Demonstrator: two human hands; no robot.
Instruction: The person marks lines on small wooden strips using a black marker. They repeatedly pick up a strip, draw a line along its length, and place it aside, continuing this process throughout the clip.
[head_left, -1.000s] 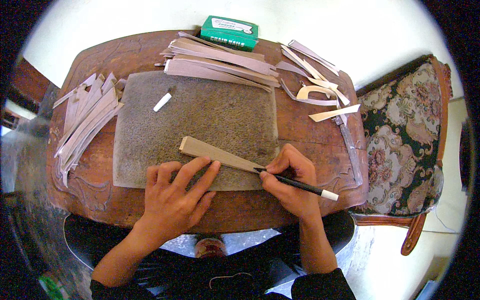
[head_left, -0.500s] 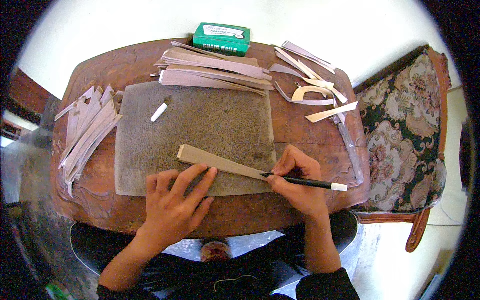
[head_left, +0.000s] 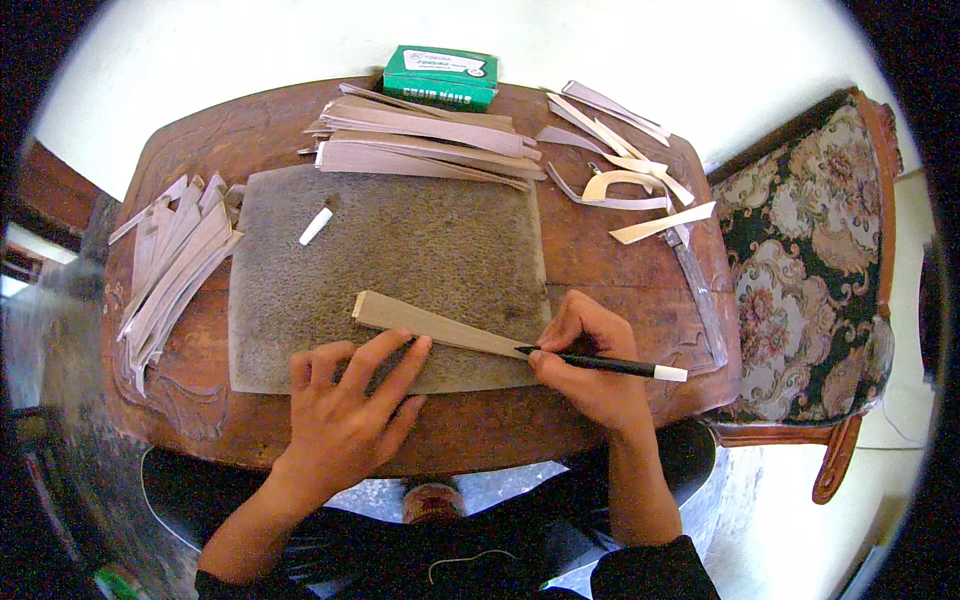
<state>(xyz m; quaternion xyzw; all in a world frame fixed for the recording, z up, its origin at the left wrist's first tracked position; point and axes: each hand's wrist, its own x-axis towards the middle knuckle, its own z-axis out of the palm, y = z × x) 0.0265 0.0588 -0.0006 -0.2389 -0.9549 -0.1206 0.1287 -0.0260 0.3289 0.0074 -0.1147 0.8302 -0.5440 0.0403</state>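
Note:
A long tapered tan strip lies slanted on a grey-brown mat on a wooden table. My left hand lies flat on the mat, fingers spread, with its fingertips pressing the strip's lower edge. My right hand grips a black pen with a white end, and the pen's tip touches the strip's narrow right end. A small white stick lies on the mat's upper left.
Stacks of similar strips lie at the table's far side and left edge. Curved offcuts are scattered at the upper right. A green box stands at the far edge. An upholstered chair is to the right.
My right hand and the pen have slid slightly along the strip's right end. My left hand keeps pressing the strip in the same place.

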